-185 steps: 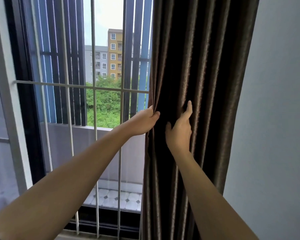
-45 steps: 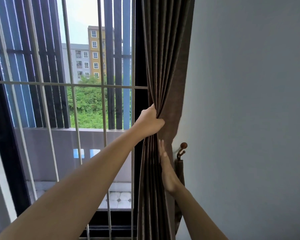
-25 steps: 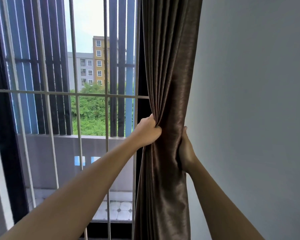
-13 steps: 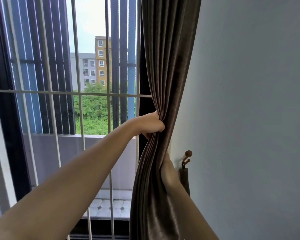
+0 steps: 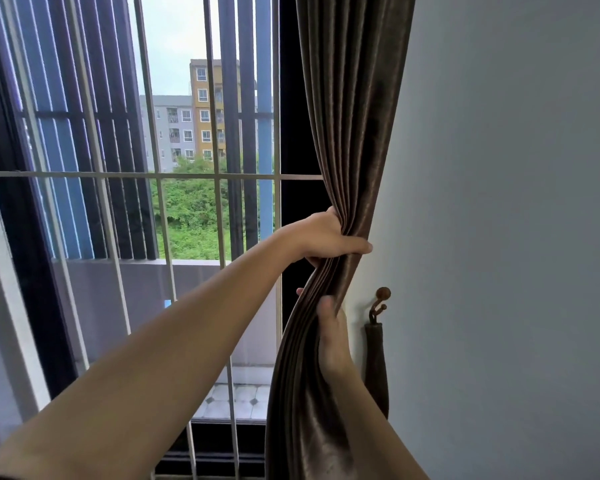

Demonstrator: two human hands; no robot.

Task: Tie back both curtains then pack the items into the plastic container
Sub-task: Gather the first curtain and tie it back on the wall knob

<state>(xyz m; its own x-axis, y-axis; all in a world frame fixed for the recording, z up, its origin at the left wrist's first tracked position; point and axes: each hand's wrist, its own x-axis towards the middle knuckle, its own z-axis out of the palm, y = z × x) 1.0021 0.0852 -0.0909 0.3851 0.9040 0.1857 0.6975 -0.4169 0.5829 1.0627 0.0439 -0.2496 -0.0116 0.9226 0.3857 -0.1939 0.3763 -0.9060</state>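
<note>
1. Fabric of the brown curtain point(image 5: 347, 133) is bunched into one rope-like bundle, so the step in hand looks to be binding this curtain back. No band is round it yet.
2. The left hand point(image 5: 326, 239) is clenched round the bundle at its narrowest place, with the fingers wrapped across the front of the pleats.
3. The right hand point(image 5: 329, 334) grasps the same bundle just below the left hand, thumb on the near side and a fingertip showing past the far edge.
4. On the wall point(image 5: 499, 202) just right of the right hand sits a small brown hook point(image 5: 380, 304). A dark tieback point(image 5: 376, 362) hangs from it beside the right wrist, apart from the curtain.
5. To do this well, I judge the left hand should hold the pinched waist tight on its own. That frees the right hand to take the tieback, carry it round behind all the pleats and loop its free end over the hook.
6. Every fold wants to sit inside the loop. The cloth looks smooth and slippery, so a loose edge would likely slide out.
7. The curtain is dark brown with a satin sheen. It falls in long vertical pleats from above the hands, is pinched at the left hand, then flares out again below the right hand.
8. It hangs between the pale window bars point(image 5: 187, 174), left of both hands, and the grey wall to their right.
</note>
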